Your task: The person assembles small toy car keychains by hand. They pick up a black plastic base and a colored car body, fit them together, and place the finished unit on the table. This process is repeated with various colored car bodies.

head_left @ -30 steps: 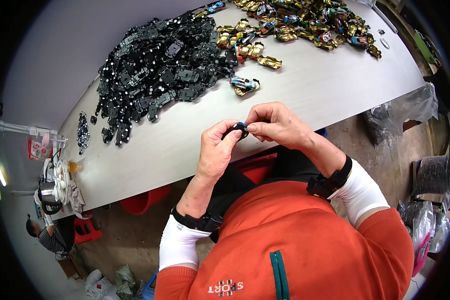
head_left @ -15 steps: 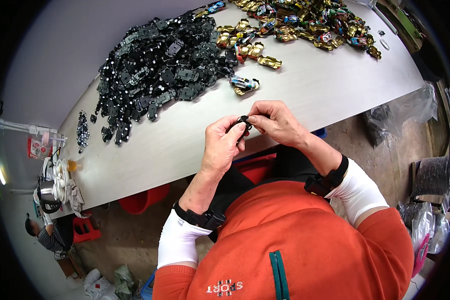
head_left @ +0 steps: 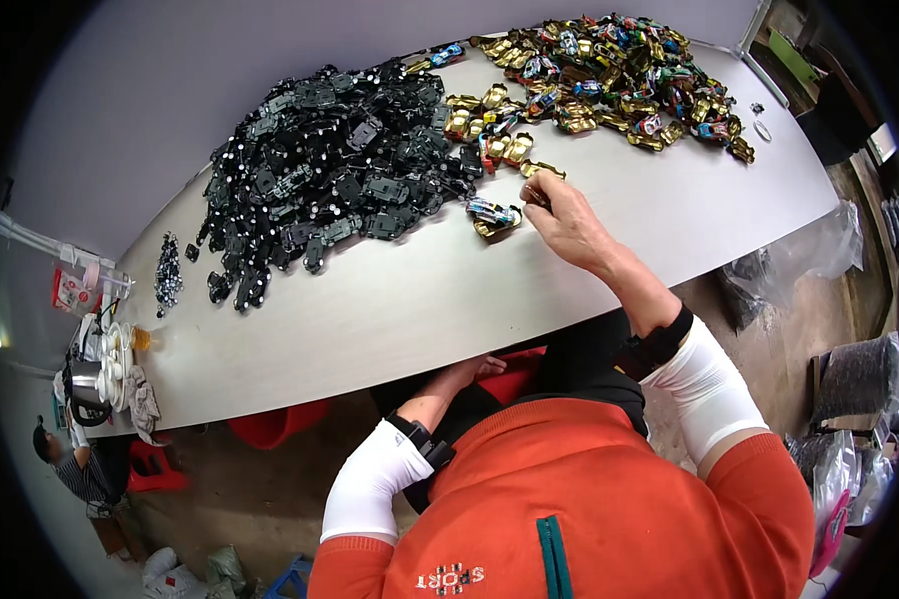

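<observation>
My right hand (head_left: 567, 222) is over the table, its fingers pinched around a small dark brownish thing I cannot make out. Just beyond the fingertips lies a gold toy car body (head_left: 542, 170). To the left of that hand, a blue-and-white toy car body (head_left: 491, 211) rests against a gold one. Low at the table's front edge, over my lap, is my left hand (head_left: 466, 372); its fingers are mostly hidden. A large heap of black toy car chassis (head_left: 340, 165) covers the left middle of the table. Gold and coloured car bodies (head_left: 619, 80) are piled at the far right.
A small pile of shiny little parts (head_left: 168, 275) lies at the table's left. Beyond it stand white cups (head_left: 118, 359) and a cloth (head_left: 144, 399). Red stools (head_left: 282, 421) are under the table. A clear plastic bag (head_left: 819, 245) hangs at the right edge. Another person (head_left: 82, 474) is far left.
My hands have parted: the right went forward to the car bodies, the left dropped to the table's front edge. The small black piece between them no longer shows. The view has tilted up slightly.
</observation>
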A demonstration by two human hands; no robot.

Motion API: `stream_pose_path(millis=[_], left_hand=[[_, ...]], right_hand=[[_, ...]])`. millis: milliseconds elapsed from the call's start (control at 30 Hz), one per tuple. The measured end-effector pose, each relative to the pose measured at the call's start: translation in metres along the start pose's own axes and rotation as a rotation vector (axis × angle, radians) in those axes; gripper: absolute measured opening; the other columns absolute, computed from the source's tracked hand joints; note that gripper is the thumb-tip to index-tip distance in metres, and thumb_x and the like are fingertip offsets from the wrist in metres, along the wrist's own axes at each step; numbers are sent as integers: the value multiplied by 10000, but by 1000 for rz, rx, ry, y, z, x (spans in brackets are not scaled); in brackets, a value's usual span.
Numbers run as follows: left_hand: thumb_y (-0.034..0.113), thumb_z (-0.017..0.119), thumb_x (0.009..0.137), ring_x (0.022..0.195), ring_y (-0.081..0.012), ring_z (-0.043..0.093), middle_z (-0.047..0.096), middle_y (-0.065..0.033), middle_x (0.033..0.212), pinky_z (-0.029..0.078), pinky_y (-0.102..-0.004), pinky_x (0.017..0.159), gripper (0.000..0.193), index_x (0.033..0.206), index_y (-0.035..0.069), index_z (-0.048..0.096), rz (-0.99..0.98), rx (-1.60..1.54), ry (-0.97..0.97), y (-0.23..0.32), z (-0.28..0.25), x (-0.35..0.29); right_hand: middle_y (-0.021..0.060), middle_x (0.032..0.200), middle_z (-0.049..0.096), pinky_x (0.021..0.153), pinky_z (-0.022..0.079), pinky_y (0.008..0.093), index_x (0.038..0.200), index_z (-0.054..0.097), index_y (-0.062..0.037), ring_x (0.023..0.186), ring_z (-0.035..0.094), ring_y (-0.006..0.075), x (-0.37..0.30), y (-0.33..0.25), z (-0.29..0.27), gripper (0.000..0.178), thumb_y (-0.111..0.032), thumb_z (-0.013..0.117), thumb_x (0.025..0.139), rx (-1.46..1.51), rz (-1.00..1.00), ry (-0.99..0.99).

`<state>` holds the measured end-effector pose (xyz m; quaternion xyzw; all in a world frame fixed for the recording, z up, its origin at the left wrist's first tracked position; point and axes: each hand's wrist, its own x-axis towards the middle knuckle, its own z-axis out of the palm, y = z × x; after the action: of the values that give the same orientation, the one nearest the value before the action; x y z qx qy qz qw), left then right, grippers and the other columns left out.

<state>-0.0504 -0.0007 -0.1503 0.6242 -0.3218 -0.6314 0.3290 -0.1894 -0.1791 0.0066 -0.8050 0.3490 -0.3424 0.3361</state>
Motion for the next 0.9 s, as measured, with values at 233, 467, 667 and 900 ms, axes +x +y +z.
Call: stream_pose_path(millis=[233, 467, 667, 900], left_hand=[[246, 621, 814, 879, -307, 605, 620, -198, 959, 468, -362, 798, 355, 1052, -16, 589, 389, 735, -179, 44, -8, -89], [-2, 643, 706, 641, -255, 598, 610, -142, 750, 489, -334, 616, 210, 915, -23, 622, 839, 921, 663, 158, -107, -79], [-14, 691, 635, 851, -262, 545, 482, -82, 873, 487, -379, 682, 272, 884, 61, 610, 723, 1276, 742, 176, -130, -28], [23, 700, 577, 850, -281, 450, 493, -96, 899, 392, -373, 758, 318, 816, 28, 490, 926, 1081, 736, 172, -132, -15]], right_hand=[[182, 775, 611, 701, 472, 428, 727, 607, 0, 802, 600, 348, 39, -21, 22, 258, -246, 676, 691, -528, 22, -287], [123, 930, 537, 753, 460, 389, 968, 643, -93, 889, 558, 310, 29, -8, 14, 295, -144, 716, 686, -394, -48, -167], [103, 944, 519, 735, 469, 380, 914, 609, -57, 859, 563, 294, 16, -5, 7, 262, -82, 718, 677, -247, -76, -34], [100, 867, 527, 683, 467, 350, 905, 617, -38, 793, 568, 258, 6, -10, 1, 261, -93, 722, 672, -173, -158, 35]])
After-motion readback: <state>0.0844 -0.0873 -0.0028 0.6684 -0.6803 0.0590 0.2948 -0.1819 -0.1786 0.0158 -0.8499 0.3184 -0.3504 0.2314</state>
